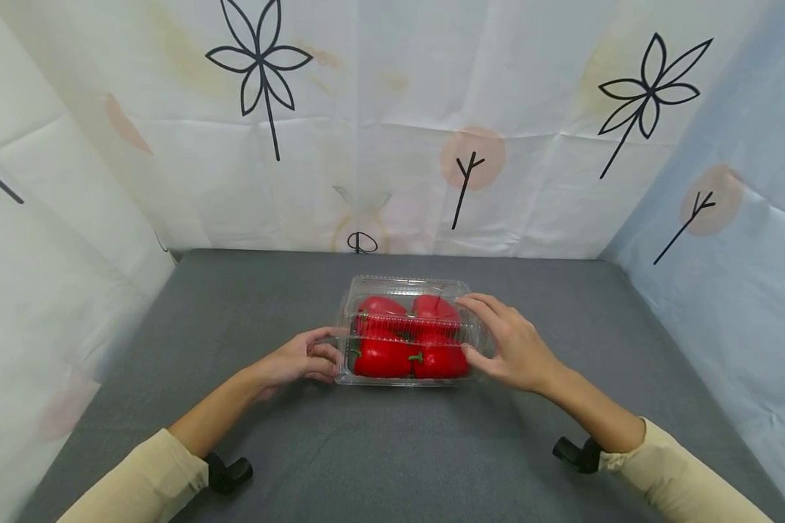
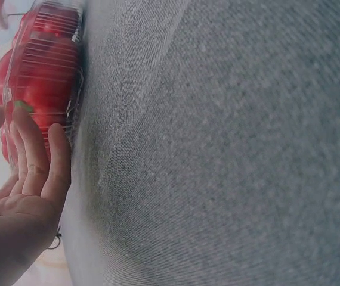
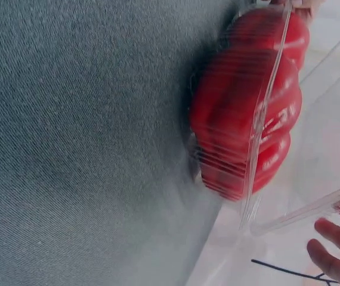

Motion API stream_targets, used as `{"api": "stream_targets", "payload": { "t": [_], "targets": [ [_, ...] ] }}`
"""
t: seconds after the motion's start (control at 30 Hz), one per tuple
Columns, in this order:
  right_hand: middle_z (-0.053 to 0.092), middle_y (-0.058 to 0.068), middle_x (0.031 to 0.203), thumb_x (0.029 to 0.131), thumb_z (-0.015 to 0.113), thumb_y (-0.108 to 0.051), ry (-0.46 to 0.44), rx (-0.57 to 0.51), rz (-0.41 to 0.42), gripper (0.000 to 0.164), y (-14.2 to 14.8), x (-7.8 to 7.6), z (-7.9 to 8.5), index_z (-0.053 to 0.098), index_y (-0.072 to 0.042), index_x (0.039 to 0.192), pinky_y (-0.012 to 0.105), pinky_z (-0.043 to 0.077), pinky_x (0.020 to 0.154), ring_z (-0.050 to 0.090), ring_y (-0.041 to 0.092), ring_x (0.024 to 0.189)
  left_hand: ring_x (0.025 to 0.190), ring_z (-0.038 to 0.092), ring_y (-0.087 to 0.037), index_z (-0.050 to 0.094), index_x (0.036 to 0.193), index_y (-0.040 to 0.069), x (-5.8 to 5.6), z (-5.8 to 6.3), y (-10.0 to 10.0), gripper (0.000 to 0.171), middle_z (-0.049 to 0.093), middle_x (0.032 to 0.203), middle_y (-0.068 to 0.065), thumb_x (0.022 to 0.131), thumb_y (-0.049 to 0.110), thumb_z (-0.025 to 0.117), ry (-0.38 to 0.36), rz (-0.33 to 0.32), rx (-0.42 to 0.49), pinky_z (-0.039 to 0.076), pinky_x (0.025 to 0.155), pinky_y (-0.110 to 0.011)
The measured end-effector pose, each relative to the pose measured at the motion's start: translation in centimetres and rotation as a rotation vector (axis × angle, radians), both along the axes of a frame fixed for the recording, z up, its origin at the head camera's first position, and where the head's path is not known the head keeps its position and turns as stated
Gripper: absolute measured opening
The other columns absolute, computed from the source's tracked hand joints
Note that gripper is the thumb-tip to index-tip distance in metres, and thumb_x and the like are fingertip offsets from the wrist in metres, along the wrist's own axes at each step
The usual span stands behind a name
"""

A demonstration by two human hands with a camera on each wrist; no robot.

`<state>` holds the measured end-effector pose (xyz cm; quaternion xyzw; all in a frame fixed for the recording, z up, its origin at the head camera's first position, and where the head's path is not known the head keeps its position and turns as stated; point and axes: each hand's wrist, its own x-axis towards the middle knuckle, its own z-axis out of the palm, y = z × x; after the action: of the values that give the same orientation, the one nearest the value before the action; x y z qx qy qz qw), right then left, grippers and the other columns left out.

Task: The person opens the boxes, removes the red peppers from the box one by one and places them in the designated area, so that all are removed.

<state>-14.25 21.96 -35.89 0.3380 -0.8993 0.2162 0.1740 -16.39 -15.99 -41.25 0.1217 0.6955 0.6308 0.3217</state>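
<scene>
Well, you have four red peppers (image 1: 384, 358) bedded in a clear tray (image 1: 399, 383), toward the far side of the grey table (image 1: 392, 450). Its lid (image 3: 304, 215) stands tilted up over them, so you appear to be working the lid; whether opening or closing it, one moment can't tell. Your left hand (image 1: 304, 359) is at the tray's left side, fingers loosely extended along the wall. Your right hand (image 1: 513, 345) is at the lid's right side, thumb and fingers spread well apart rather than pinching. Next, I'd judge, steady the tray with your left and guide the lid evenly with your right. Clear plastic makes the lid's edges and exact fingertip contact hard to make out; the lid's ribbing blurs the peppers' middle, and the right wrist view cuts off your right hand.
</scene>
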Motion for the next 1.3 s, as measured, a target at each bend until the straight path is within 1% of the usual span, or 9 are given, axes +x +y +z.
{"api": "stream_targets", "payload": {
  "t": [0.03, 0.1, 0.3, 0.5, 0.73, 0.83, 0.97, 1.2, 1.3],
  "targets": [
    [0.052, 0.012, 0.139, 0.08, 0.075, -0.019, -0.004, -0.02, -0.005, 0.067, 0.0, -0.1, 0.0, 0.049, -0.01, 0.142, 0.058, 0.047, 0.087, 0.057, 0.03, 0.116, 0.093, 0.065, -0.022, 0.028, 0.152, 0.001, 0.0, 0.0, 0.0, 0.07, 0.066, 0.105, -0.011, 0.092, 0.008, 0.063, -0.005, 0.001, 0.002, 0.053, 0.091, -0.037],
    [0.051, 0.012, 0.141, 0.081, 0.074, -0.019, -0.018, -0.072, -0.006, 0.068, 0.1, -0.4, 0.2, 0.047, -0.009, 0.143, 0.062, 0.043, 0.091, 0.055, 0.03, 0.118, 0.092, 0.065, -0.023, 0.028, 0.152, 0.001, 0.1, -0.1, 0.0, 0.07, 0.066, 0.106, -0.011, 0.091, 0.007, 0.063, -0.015, 0.002, 0.012, 0.053, 0.091, -0.037],
    [0.05, 0.015, 0.144, 0.084, 0.072, -0.013, -0.084, -0.237, 0.004, 0.073, 0.2, -1.5, 0.6, 0.039, -0.006, 0.149, 0.058, 0.043, 0.098, 0.05, 0.032, 0.128, 0.091, 0.066, -0.022, 0.03, 0.152, 0.002, 0.1, -0.2, 0.1, 0.07, 0.065, 0.105, -0.011, 0.09, 0.005, 0.065, -0.019, 0.004, 0.034, 0.054, 0.089, -0.035],
    [0.051, 0.017, 0.141, 0.085, 0.07, -0.004, -0.166, -0.404, -0.009, 0.077, 0.3, -2.7, 0.9, 0.032, -0.008, 0.152, 0.054, 0.04, 0.101, 0.05, 0.033, 0.13, 0.09, 0.066, -0.022, 0.03, 0.152, 0.003, 0.1, -0.2, 0.1, 0.072, 0.064, 0.107, -0.012, 0.089, 0.005, 0.066, -0.034, 0.014, 0.044, 0.054, 0.088, -0.033],
    [0.042, 0.018, 0.149, 0.092, 0.064, -0.007, -0.323, -0.507, -0.069, 0.08, 0.1, -4.0, 1.5, 0.02, -0.017, 0.158, 0.057, 0.033, 0.108, 0.043, 0.037, 0.135, 0.09, 0.065, -0.022, 0.03, 0.152, 0.003, 0.2, -0.2, 0.1, 0.072, 0.062, 0.11, -0.013, 0.089, 0.005, 0.066, -0.042, 0.022, 0.047, 0.054, 0.086, -0.033],
    [0.038, 0.02, 0.153, 0.095, 0.06, -0.006, -0.395, -0.586, -0.048, 0.079, 0.0, -4.8, 1.6, 0.015, -0.015, 0.159, 0.058, 0.029, 0.11, 0.039, 0.038, 0.139, 0.091, 0.065, -0.022, 0.031, 0.152, 0.003, 0.1, -0.2, 0.1, 0.072, 0.062, 0.112, -0.013, 0.089, 0.005, 0.066, -0.039, 0.02, 0.047, 0.053, 0.086, -0.033],
    [0.034, 0.019, 0.156, 0.097, 0.057, -0.003, -0.46, -0.681, -0.007, 0.08, -0.3, -5.9, 1.6, 0.009, -0.012, 0.16, 0.056, 0.023, 0.114, 0.034, 0.033, 0.144, 0.092, 0.065, -0.022, 0.03, 0.152, 0.003, 0.0, -0.2, 0.0, 0.073, 0.061, 0.113, -0.013, 0.089, 0.005, 0.067, -0.032, 0.009, 0.042, 0.053, 0.087, -0.033],
    [0.026, 0.012, 0.161, 0.098, 0.057, -0.005, -0.554, -0.755, -0.02, 0.086, -1.0, -7.3, 1.5, 0.0, -0.017, 0.161, 0.047, 0.035, 0.111, 0.027, 0.026, 0.148, 0.094, 0.065, -0.023, 0.032, 0.152, 0.005, 0.2, -0.2, 0.0, 0.071, 0.062, 0.113, -0.012, 0.09, 0.006, 0.066, -0.031, 0.008, 0.025, 0.052, 0.088, -0.033],
    [0.019, 0.013, 0.163, 0.098, 0.058, -0.006, -0.579, -0.763, -0.033, 0.089, -1.3, -7.8, 1.2, -0.004, -0.019, 0.16, 0.048, 0.03, 0.113, 0.021, 0.028, 0.15, 0.093, 0.065, -0.023, 0.032, 0.151, 0.005, 0.3, -0.2, 0.0, 0.07, 0.062, 0.113, -0.012, 0.09, 0.006, 0.066, -0.029, 0.011, 0.026, 0.052, 0.088, -0.033]
  ]
}}
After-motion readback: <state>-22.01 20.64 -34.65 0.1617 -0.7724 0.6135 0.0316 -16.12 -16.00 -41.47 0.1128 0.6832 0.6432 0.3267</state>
